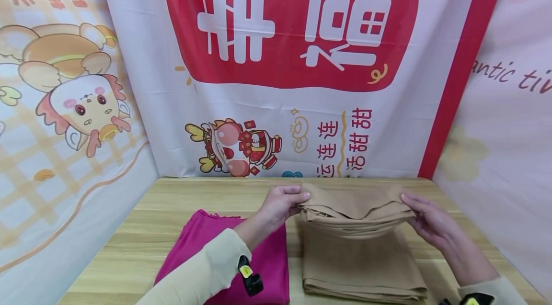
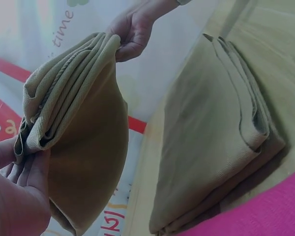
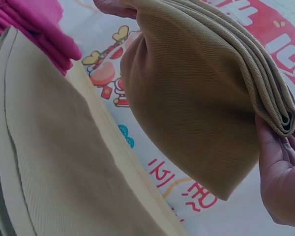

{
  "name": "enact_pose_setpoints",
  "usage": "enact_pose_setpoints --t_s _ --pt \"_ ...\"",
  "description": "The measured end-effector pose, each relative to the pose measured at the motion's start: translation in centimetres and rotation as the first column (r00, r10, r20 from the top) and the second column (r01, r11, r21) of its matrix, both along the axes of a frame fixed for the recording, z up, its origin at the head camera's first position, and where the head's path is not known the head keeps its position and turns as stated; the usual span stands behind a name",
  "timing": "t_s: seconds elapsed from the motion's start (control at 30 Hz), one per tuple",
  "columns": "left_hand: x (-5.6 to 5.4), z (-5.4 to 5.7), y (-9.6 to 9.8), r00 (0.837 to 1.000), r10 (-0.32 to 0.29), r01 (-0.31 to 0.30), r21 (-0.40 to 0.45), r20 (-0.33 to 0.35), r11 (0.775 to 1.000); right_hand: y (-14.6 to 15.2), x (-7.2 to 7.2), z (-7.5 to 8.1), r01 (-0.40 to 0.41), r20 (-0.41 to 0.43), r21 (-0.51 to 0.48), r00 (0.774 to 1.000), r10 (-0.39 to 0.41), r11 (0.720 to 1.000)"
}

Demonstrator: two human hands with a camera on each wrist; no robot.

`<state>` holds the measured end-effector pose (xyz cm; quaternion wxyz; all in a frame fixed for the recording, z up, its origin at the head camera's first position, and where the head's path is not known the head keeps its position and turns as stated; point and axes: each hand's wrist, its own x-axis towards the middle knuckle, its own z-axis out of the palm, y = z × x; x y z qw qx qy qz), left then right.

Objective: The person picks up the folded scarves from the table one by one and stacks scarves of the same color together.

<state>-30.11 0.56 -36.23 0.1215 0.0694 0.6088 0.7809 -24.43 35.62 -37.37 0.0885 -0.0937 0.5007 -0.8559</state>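
Note:
Both hands hold up a folded tan cloth (image 1: 353, 221) in several layers, its middle sagging between them. My left hand (image 1: 278, 204) pinches its left corner, thumb on top and fingers beneath. At the opposite corner my right hand (image 1: 433, 221) grips the layered edge; in the right wrist view the thumb and fingers (image 3: 275, 152) close on the fold. Beneath it, a second folded tan cloth (image 1: 362, 266) lies flat on the table, partly covered in the head view by the raised one. Its stacked layers (image 2: 236, 88) show in the left wrist view.
A folded magenta cloth (image 1: 267, 257) with a fringed edge lies left of the tan one, under my left forearm. The wooden table (image 1: 142, 228) meets a printed white hanging (image 1: 366, 132) at the back, and printed cloth walls (image 1: 73, 118) stand on both sides.

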Motion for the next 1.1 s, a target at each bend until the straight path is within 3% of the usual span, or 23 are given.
enact_pose_setpoints --t_s 0.33,0.7,1.1 --pt "0.8 -0.9 0.7 1.0 -0.008 0.008 -0.017 -0.004 1.0 0.9 0.6 -1.3 -0.012 -0.001 0.008 1.0 0.012 1.0" --pt "1.5 -2.0 1.2 1.0 -0.001 0.002 -0.047 0.008 0.999 1.4 1.3 -2.8 0.029 0.051 0.001 0.998 -0.029 1.0" --pt "2.3 -3.1 1.5 1.0 -0.01 0.01 -0.056 0.009 0.998 1.9 2.3 -4.2 -0.035 0.052 0.008 0.998 0.035 0.999"
